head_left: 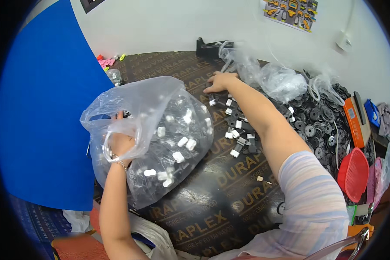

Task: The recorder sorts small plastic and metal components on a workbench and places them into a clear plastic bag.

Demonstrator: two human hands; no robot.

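Bulging with white-and-dark pieces (178, 157), the clear plastic bag (160, 96) on the dark printed tabletop (195, 199) could spill if the left hand (123, 143) at its handle — grip impossible to tell — tugs it. Right of the bag, the right hand (220, 81), fingers spread, might scatter small black-and-white blocks (238, 124).

So the dark brown tabletop (193, 197) is basically covered in print: big tan capitals repeating in slanted rows, with smaller caps tucked under the big words. Orange box (354, 130) on the right has a pale label (351, 113), way too tiny to read. Wall poster (291, 14)? Any lettering's too small too.
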